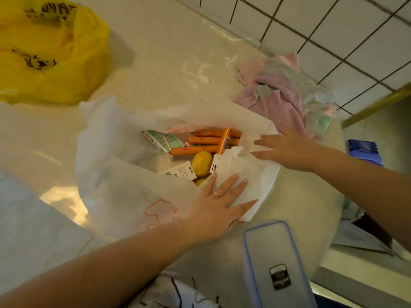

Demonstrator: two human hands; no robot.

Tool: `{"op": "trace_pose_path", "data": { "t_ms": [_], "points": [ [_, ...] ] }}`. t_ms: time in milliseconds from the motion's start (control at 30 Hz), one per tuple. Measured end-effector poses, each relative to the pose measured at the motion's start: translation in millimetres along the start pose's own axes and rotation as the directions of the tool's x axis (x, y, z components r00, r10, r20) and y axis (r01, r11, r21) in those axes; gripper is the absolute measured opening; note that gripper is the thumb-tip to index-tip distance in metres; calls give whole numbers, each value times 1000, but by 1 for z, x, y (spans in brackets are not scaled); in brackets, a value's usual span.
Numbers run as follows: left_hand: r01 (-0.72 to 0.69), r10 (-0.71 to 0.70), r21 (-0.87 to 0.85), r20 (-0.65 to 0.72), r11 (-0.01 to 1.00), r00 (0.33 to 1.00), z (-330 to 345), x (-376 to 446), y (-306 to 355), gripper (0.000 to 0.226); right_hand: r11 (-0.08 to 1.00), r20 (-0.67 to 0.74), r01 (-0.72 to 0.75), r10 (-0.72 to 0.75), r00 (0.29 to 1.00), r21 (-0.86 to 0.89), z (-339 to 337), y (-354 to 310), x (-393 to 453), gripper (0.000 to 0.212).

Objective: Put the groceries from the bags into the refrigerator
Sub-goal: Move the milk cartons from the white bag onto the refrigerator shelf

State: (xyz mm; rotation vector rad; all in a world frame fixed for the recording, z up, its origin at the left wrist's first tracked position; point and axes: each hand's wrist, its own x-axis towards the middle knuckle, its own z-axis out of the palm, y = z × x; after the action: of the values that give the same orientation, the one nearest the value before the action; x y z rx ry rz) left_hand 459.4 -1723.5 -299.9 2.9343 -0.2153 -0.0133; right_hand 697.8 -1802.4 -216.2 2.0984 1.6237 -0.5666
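On the pale bench (160,70), a white bag (124,185) is lying open at the centre of view, its mouth gaping toward twelve o'clock. The left hand (213,210) is coming in from seven o'clock and pressing flat on the bag's near flap, its fingers (224,185) lying straight and spread, clasping nothing; a ring is showing on one finger. The right hand (287,150) is reaching in from four o'clock, its fingers (262,142) stretched out straight and resting on the bag's three o'clock edge, holding that edge down rather than gripping it.

Inside the mouth, orange sausages (206,141) are lying side by side at twelve o'clock, touching a green and white carton (162,141) at ten o'clock. A yellow lemon (202,163) is sitting just below the sausages, beside a second white carton (180,171) at eight o'clock. A second yellow fruit (200,182) is peeking out under the flap near the left fingertips.

A yellow bag (49,52) is slumping at ten o'clock, well apart from the white one, with bare bench showing between them. A heap of pink and green cloths (287,94) is crowding the bag's two o'clock corner, touching the tiled wall (333,30). A clear lid with a blue rim (275,263) is lying at five o'clock, near the left hand. The bench's rounded edge is falling away at four o'clock.
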Motion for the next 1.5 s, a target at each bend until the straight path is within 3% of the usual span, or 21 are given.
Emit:
{"op": "trace_pose_path", "data": {
  "t_ms": [67, 133, 200, 267, 333, 433, 500, 533, 567, 667, 700, 867, 967, 1067, 1167, 1267, 1433, 1467, 1500],
  "points": [
    [11, -17, 34, 163, 999, 987, 3, -5, -1, 56, 1000, 41, 10, -10, 999, -8, 19, -1, 0, 50],
    [-12, 11, 15, 112, 1000, 994, 6, -8, -3, 61, 997, 9, 75, -75, 997, -29, 23, -7, -4, 51],
    [-12, 12, -13, 20, 1000, 1000, 3, -12, -7, 63, 995, -226, 95, -89, 970, 15, 10, -6, -9, 36],
    [6, -11, -29, -146, 1000, 989, -2, -15, -18, 60, 994, -487, 104, -81, 870, 20, 1, -10, -4, 28],
    [109, -125, -88, -209, 990, 970, -13, -15, -26, 61, 980, -616, 199, -175, 768, -31, -9, -29, 2, 32],
    [317, -351, -207, -160, 926, 923, -21, -14, -34, 75, 968, -468, 249, -224, 855, -8, -18, -62, 15, 49],
    [402, -424, -206, -76, 892, 902, -21, -14, -37, 83, 976, -267, 186, -210, 941, -111, -15, -72, 22, 60],
    [415, -425, -187, -16, 891, 905, -20, -14, -38, 85, 967, -216, 190, -225, 950, -170, -13, -74, 22, 62],
    [400, -399, -166, 41, 901, 916, -20, -15, -38, 85, 953, -212, 228, -269, 939, -200, -12, -74, 19, 59],
    [266, -251, -125, 127, 956, 960, -18, -18, -31, 79, 902, -404, 287, -405, 820, -322, -2, -59, 5, 46],
    [215, -197, -109, 154, 970, 968, -18, -18, -28, 78, 900, -415, 292, -413, 811, -325, 2, -54, -2, 46],
    [80, -75, -22, 184, 997, 980, -8, -21, -17, 80, 928, -407, 241, -344, 846, -283, 43, -52, -34, 61],
    [27, -30, 17, 219, 1000, 975, -2, -26, -16, 79, 965, -333, 168, -229, 915, -204, 69, -60, -49, 74],
    [-6, 2, 16, 264, 1000, 965, 3, -34, -12, 79, 990, -286, 112, -131, 949, -81, 93, -66, -61, 71],
    [-20, 18, 4, 278, 1000, 960, 6, -41, -8, 80, 993, -290, 84, -104, 951, -80, 107, -68, -65, 62],
    [19, -16, -11, 210, 1000, 978, 0, -46, -12, 81, 995, -467, 95, -96, 879, -26, 89, -73, -62, 31],
    [244, -245, 16, 62, 970, 968, -6, -42, -34, 83, 997, -737, 48, 7, 676, 54, 33, -103, -30, 34],
    [282, -283, 20, 51, 959, 958, -7, -41, -38, 85, 997, -734, 20, 40, 678, 74, 26, -111, -20, 34],
    [311, -311, 16, 50, 950, 949, -8, -39, -42, 87, 993, -684, -12, 88, 724, 115, 20, -119, -11, 38]
  ]
}}
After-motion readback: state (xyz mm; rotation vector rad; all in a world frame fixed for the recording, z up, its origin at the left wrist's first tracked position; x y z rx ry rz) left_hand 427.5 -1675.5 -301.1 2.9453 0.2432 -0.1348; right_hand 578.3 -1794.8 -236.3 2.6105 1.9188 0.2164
